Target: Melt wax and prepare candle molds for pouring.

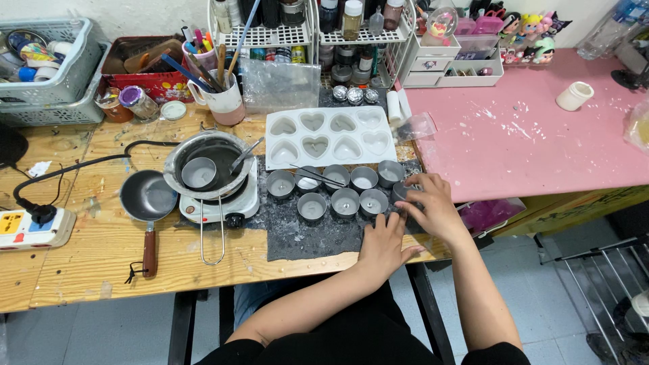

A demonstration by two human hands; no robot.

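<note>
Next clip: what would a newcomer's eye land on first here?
Probably the white heart-shaped mould tray at the table's centre, with a cluster of small metal cups on a dark mat just below it. The right hand touches the rightmost cup while the left hand rests on the mat; a pot on a small hotplate sits left.

Long wooden table (81,263) with paint marks, next to a pink table top (527,142) splashed with white. On the wood: dark grey mat (297,236), small white hot plate (223,206), little black pan with a brown handle (147,199), white power strip (30,228), white heart-shaped mould tray (330,137), white mug full of brushes (223,101). On the pink: small cream cup (574,95).
</note>
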